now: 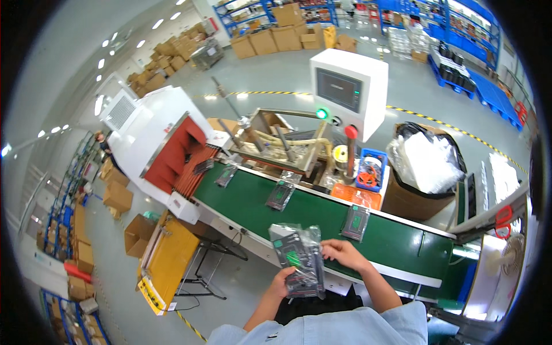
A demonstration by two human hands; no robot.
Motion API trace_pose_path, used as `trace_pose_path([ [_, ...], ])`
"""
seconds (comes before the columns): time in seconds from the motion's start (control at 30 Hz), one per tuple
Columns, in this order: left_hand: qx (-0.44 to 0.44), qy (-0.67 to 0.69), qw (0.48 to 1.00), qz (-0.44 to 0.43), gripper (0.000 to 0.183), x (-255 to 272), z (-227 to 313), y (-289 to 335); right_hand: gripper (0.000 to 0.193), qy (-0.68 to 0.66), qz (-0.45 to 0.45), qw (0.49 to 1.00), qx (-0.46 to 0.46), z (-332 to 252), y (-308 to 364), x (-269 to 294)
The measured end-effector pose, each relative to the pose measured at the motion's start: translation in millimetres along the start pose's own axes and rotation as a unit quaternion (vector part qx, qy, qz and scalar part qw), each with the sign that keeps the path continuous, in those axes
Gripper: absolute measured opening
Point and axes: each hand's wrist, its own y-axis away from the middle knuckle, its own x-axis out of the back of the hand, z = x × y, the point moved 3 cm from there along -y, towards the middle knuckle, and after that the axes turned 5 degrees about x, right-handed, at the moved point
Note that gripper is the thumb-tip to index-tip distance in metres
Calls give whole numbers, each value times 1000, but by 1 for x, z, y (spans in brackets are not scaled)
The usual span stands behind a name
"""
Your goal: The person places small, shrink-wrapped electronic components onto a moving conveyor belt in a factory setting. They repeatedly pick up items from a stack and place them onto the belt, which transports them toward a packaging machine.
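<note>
My left hand (282,280) grips a small stack of flat, dark boxes in loose clear plastic bags (296,261), its thumb across the front one, which carries a green mark. The stack is held just off the near edge of the green conveyor belt (322,214). My right hand (343,254) is closed, with thumb and fingertips at the upper right edge of the stack; they appear to pinch a bag there. Along the belt lie similar bagged boxes: one at the right (355,222), one in the middle (280,194) and one farther left (226,175).
At the belt's left end stands a white tunnel machine (167,138) with a red strip curtain (175,152). Behind the belt are a white control box (349,92), a blue bin (371,170), an orange tray (356,196) and a carton of clear plastic (428,161). A yellow table (169,259) stands at left.
</note>
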Motion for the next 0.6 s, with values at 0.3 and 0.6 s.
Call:
trace_pose_path([
  [0.3,-49,-151,987,-13,42,-14,1,6,22,-90,16,995,-30,-5,4,-17],
  [0.6,-55,-31,998,-21,48,-13,5,-2,20,5,-39,997,-60,-6,34,-6],
])
